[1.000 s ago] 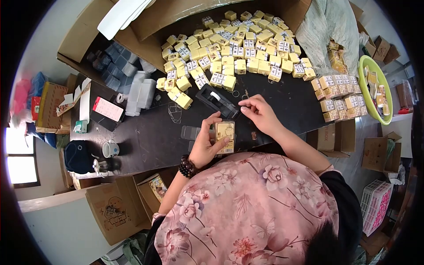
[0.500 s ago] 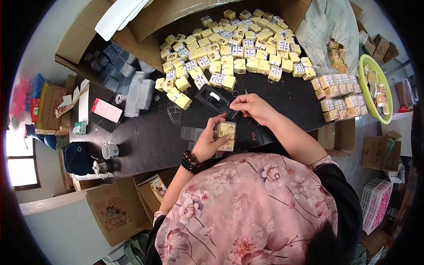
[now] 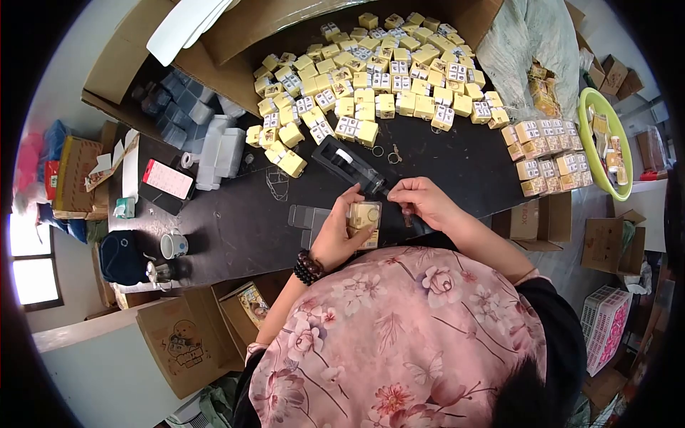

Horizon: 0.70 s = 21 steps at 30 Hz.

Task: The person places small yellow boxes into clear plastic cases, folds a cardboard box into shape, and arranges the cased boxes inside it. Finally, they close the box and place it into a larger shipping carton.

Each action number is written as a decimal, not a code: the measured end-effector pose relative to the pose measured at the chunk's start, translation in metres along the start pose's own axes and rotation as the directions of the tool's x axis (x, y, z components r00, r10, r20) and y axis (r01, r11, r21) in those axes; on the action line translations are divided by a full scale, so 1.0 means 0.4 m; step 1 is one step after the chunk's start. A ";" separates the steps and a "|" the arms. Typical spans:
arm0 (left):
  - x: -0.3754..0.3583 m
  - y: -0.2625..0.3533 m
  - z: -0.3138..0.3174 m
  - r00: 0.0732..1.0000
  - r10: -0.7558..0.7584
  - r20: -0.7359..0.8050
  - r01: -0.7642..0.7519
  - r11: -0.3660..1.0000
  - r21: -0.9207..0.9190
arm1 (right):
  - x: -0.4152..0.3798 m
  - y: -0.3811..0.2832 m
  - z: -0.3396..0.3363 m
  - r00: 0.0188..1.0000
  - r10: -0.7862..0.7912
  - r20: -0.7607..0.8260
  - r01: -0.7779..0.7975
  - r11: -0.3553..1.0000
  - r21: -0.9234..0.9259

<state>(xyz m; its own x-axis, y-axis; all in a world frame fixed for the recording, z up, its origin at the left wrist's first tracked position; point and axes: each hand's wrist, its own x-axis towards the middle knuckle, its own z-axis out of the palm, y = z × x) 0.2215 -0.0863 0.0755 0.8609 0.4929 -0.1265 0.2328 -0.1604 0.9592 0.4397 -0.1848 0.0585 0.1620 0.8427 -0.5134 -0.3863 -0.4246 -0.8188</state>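
Note:
My left hand [image 3: 340, 230] grips a clear plastic box [image 3: 369, 241] with a yellow insert and a ring showing inside. The box's clear flaps [image 3: 300, 216] stick out to the left of the hand. Just beyond it lies a black tape dispenser [image 3: 334, 170] holding a roll of light tape [image 3: 344, 155]. My right hand [image 3: 428, 205] is beside the dispenser's near end, thumb and fingers pinched together. Whatever sits in that pinch is too small to make out. A small brown piece [image 3: 407, 218] shows below those fingers.
Many yellow-and-white small boxes [image 3: 365, 107] cover the back of the table. Stacked packed boxes [image 3: 546, 167] stand at right near a green basin [image 3: 626, 143]. Metal rings [image 3: 394, 154] lie behind the dispenser. Clear empty boxes [image 3: 217, 153], a phone [image 3: 168, 178] and a mug [image 3: 173, 245] are at left.
My right hand has moved toward me and slightly right, still pinched, along the dispenser's near end. The left hand keeps its hold on the clear box.

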 end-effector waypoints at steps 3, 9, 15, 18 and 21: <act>-0.017 0.034 0.006 0.990 0.131 -0.044 -0.115 0.958 0.264 | -0.054 -0.036 0.035 0.987 0.046 0.157 -0.074 0.982 0.172; -0.022 0.077 0.005 0.968 0.245 -0.046 -0.195 0.861 0.470 | -0.064 -0.030 0.066 0.984 0.149 0.100 -0.166 0.968 0.189; -0.029 0.087 0.011 0.976 0.216 -0.013 -0.176 0.830 0.530 | -0.074 -0.011 0.080 0.987 0.116 0.109 -0.128 0.986 0.108; -0.028 0.062 0.022 0.941 0.329 -0.078 -0.256 0.844 0.472 | -0.072 -0.003 0.084 0.997 -0.073 0.018 0.075 0.988 -0.136; -0.025 0.042 0.035 0.926 0.359 -0.118 -0.291 0.877 0.383 | -0.063 0.012 0.086 0.934 -0.353 -0.054 0.301 0.861 -0.409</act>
<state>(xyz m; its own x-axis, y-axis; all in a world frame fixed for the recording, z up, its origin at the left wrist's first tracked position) 0.2232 -0.1058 0.0895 0.8270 0.4998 0.2574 0.1266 -0.6117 0.7809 0.4027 -0.1967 0.0764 0.3363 0.9192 -0.2048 0.0878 -0.2471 -0.9650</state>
